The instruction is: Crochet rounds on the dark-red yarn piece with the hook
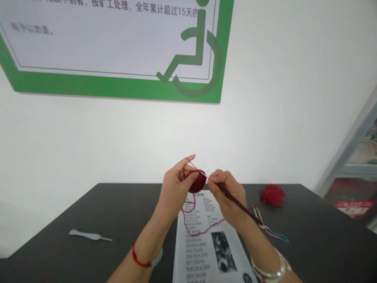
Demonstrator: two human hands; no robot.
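Observation:
My left hand (pixel 180 177) pinches a small dark red crochet piece (pixel 199 183), with red yarn looped over its raised index finger. From the right, my right hand (pixel 228 192) grips a crochet hook (pixel 235 201) with a long dark handle. The hook's thin metal tip meets the upper edge of the piece. A strand of red yarn (pixel 203 233) hangs from the left hand and curves across the printed sheet (pixel 197 251) below. That strand passes behind my right wrist towards a red yarn ball (pixel 273 195) on the table.
A second hook with a pale grey handle (pixel 85 235) lies on the dark table (pixel 129 204) at left. Small scissors (pixel 258 215) with a teal and pink cord lie right of my wrist. Behind stands a white wall with a green-framed sign (pixel 118 88); shelving (pixel 353 177) is at far right.

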